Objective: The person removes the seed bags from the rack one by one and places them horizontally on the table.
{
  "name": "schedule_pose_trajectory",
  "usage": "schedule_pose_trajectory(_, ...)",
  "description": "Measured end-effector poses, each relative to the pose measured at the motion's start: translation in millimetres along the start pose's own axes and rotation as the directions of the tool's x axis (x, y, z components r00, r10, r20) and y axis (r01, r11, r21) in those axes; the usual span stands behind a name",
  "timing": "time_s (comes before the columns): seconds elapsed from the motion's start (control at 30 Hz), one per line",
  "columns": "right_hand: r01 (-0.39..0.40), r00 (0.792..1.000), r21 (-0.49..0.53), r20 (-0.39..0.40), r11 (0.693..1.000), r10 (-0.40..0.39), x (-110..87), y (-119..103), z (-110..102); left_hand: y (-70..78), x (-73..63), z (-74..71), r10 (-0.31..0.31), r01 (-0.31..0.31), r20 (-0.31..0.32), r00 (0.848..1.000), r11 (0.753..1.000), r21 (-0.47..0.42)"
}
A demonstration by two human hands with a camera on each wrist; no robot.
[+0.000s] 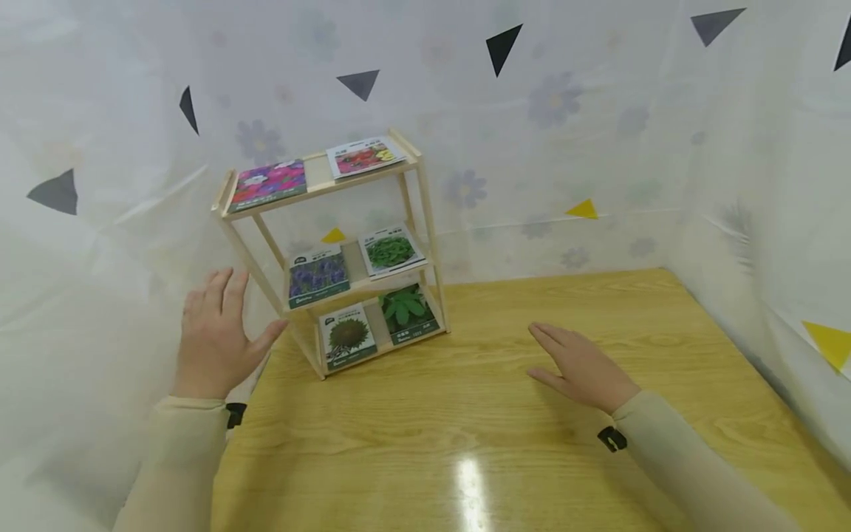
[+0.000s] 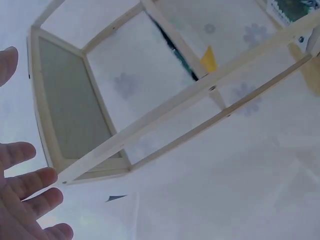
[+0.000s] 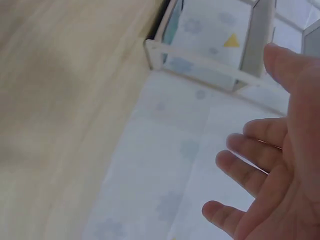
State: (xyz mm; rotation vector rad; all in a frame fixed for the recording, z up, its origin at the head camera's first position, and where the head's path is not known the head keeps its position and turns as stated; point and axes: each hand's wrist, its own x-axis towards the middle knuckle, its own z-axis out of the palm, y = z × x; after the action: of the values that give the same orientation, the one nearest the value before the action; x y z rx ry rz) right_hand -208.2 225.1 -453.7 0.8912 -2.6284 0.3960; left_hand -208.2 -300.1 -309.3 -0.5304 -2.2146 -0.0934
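Observation:
A light wooden three-tier shelf (image 1: pixel 428 214) stands at the back left of the table, two picture packets on each tier. On top lie a pink-and-purple flower packet (image 1: pixel 271 182) and a red-and-yellow flower packet (image 1: pixel 366 157). The middle tier bears a purple-flower packet (image 1: pixel 319 275) and a green-leaf packet (image 1: pixel 392 251); below are a sunflower packet (image 1: pixel 347 335) and a dark green leaf packet (image 1: pixel 408 314). My left hand (image 1: pixel 216 336), fingers extended and thumb spread, is beside the shelf's left side. My right hand (image 1: pixel 580 363) hovers over the table, fingers straight, holding nothing.
The yellow wood-grain table (image 1: pixel 479 414) reaches back to a white flower-print curtain (image 1: pixel 465 133), which also hangs at both sides. Black, grey and yellow triangles dot the curtain. Each wrist wears a dark band, such as the right wristband (image 1: pixel 612 439).

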Motion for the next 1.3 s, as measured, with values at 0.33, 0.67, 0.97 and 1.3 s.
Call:
schedule_pose_trajectory(0.33, 0.198, 0.977, -0.01, -0.078, 0.98, -0.198, 72.3, -48, -26, -15.9, 49.8, -21.2, 0.084, -0.082, -0.054, 0.995, 0.996, 0.028)
schedule_pose_trajectory(0.67, 0.287, 0.957, 0.015, -0.041, 0.958, -0.286, 145.2, -102, -53, -21.9, 85.3, -44.5, 0.067, -0.068, 0.01, 0.998, 0.99, 0.127)
schedule_pose_trajectory(0.97, 0.265, 0.963, -0.032, 0.054, 0.964, -0.263, 198.5, -131, -69, -29.9, 111.5, -37.8, -0.064, 0.01, 0.25, 0.966, 0.977, 0.213)
schedule_pose_trajectory(1.3, 0.165, 0.971, 0.005, 0.172, 0.986, -0.163, 231.5, -145, -61, -31.5, 120.4, -22.0, -0.077, 0.02, 0.303, 0.95, 0.982, 0.186)
